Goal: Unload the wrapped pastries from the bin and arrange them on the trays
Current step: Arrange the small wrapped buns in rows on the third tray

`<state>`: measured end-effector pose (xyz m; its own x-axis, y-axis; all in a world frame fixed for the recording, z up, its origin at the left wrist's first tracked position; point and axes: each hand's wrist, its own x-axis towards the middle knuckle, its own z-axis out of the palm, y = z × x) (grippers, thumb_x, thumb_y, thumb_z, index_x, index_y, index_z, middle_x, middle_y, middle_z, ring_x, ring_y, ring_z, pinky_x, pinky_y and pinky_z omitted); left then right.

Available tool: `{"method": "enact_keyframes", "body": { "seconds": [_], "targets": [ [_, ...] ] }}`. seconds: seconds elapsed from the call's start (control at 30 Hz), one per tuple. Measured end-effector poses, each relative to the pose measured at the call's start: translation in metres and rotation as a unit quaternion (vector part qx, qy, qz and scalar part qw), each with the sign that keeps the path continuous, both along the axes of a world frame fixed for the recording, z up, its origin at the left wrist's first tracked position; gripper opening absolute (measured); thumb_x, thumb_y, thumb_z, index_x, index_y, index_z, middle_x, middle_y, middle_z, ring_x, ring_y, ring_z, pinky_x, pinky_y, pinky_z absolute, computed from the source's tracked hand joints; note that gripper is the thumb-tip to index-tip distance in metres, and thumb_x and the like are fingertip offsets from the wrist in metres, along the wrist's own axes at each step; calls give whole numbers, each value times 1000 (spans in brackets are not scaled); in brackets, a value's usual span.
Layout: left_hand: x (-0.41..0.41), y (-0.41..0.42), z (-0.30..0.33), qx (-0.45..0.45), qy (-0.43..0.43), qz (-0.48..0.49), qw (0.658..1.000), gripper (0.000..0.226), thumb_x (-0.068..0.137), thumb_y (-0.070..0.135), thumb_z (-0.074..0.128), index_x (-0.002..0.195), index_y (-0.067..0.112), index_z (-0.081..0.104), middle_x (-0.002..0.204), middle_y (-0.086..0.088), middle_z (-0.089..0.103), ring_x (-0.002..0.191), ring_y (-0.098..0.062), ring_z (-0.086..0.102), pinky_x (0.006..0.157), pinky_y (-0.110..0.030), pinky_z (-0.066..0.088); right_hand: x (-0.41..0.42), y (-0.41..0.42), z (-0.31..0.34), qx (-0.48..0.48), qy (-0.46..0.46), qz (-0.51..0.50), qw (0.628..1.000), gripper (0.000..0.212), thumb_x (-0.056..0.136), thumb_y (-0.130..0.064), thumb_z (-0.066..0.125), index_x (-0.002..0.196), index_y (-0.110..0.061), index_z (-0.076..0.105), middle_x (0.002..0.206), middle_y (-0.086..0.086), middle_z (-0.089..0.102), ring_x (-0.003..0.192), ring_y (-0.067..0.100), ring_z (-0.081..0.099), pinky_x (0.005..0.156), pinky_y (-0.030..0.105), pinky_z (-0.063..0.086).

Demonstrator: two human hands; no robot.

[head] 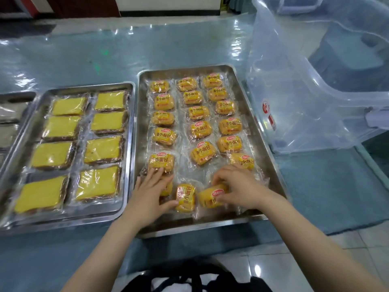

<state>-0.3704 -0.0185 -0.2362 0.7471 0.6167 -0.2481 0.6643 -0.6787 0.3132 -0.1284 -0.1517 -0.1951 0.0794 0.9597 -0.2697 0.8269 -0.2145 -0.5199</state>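
Observation:
A steel tray (265, 131) in the middle holds several small wrapped orange buns in three columns. My left hand (151, 190) lies flat over a bun (167, 189) at the tray's near left, its thumb touching an upright-turned bun (185, 198). My right hand (237, 186) grips a tilted bun (211, 196) at the near middle, fingers curled round it. A clear plastic bin (305, 98) stands to the right of the tray; I see no pastries inside it.
A second steel tray (128, 144) on the left holds several wrapped yellow cake slices in two columns. Part of a third tray (12, 114) shows at the far left. Blue plastic sheeting (105, 55) covers the table. A dark bag (189, 277) lies below the table edge.

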Motion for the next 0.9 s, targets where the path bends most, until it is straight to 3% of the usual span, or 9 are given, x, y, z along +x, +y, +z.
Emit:
{"method": "enact_keyframes", "body": {
  "seconds": [0.07, 0.17, 0.23, 0.4, 0.5, 0.63, 0.73, 0.83, 0.9],
  "targets": [
    [-4, -1, -6, 29, 43, -16, 999, 86, 77, 75, 36, 147, 40, 0, 153, 5, -18, 140, -17, -22, 111, -41, -14, -4, 5, 6, 46, 68, -64, 995, 27, 80, -29, 70, 101, -38, 55, 101, -20, 54, 97, 4, 50, 88, 32, 44],
    [-1, -3, -11, 40, 62, -28, 997, 88, 76, 78, 27, 148, 37, -6, 152, 2, -22, 138, -20, -23, 110, -42, -12, -2, 22, 10, 140, 28, -171, 975, 29, 84, -27, 68, 108, -39, 56, 109, -19, 49, 103, 2, 44, 86, 18, 34],
    [1, -3, -12, 25, 58, -31, 998, 89, 76, 78, 25, 148, 36, -7, 151, 1, -24, 138, -20, -24, 110, -43, -11, -1, 34, 8, 136, 15, -199, 970, 31, 85, -26, 66, 114, -35, 58, 116, -17, 42, 109, 4, 40, 91, 17, 29],
    [-1, 4, -12, 3, 52, -72, 996, 67, 94, 56, 30, 149, 35, -1, 154, 2, -21, 139, -15, -22, 112, -41, -9, -10, 52, -7, 9, -55, -149, 987, 37, 92, -35, 56, 128, -30, 54, 137, 3, 47, 131, 26, 36, 107, 43, 31],
    [-6, 2, -11, -1, 31, -82, 996, 62, 98, 45, 34, 150, 32, 3, 154, 2, -21, 142, -17, -17, 111, -37, -8, -13, 49, -11, -36, -71, -109, 991, 39, 93, -39, 51, 130, -25, 53, 131, 3, 55, 119, 25, 49, 99, 41, 42],
    [-1, -5, -10, -26, -45, 50, 997, 69, 94, 42, 47, 150, 25, 11, 158, -5, -10, 145, -22, -4, 114, -37, 8, -16, 38, -16, -12, -65, -102, 993, 35, 94, -34, 52, 127, -23, 55, 124, -1, 58, 112, 20, 53, 89, 34, 44],
    [9, -1, -7, -34, -46, 90, 994, 67, 95, 44, 43, 150, 24, 10, 158, -6, -11, 144, -23, -9, 115, -39, 3, -18, 35, -21, 56, -99, -158, 981, 37, 95, -29, 52, 132, -27, 50, 133, -1, 54, 128, 24, 40, 105, 38, 33],
    [14, -3, -3, 6, -68, 69, 995, 62, 96, 47, 38, 149, 30, 12, 157, -2, -9, 142, -18, -16, 113, -38, -8, -21, 31, -27, 48, -158, -139, 977, 55, 92, -20, 53, 142, -35, 33, 150, -6, 35, 144, 24, 13, 115, 43, 7],
    [14, -12, 3, 44, -129, 37, 990, 56, 95, 41, 45, 146, 27, 27, 155, 2, 13, 145, -19, 5, 116, -40, 7, -26, 27, -32, 74, -194, -121, 971, 67, 89, -18, 57, 146, -34, 24, 156, -5, 21, 145, 22, 4, 114, 42, 1]
  ]
}}
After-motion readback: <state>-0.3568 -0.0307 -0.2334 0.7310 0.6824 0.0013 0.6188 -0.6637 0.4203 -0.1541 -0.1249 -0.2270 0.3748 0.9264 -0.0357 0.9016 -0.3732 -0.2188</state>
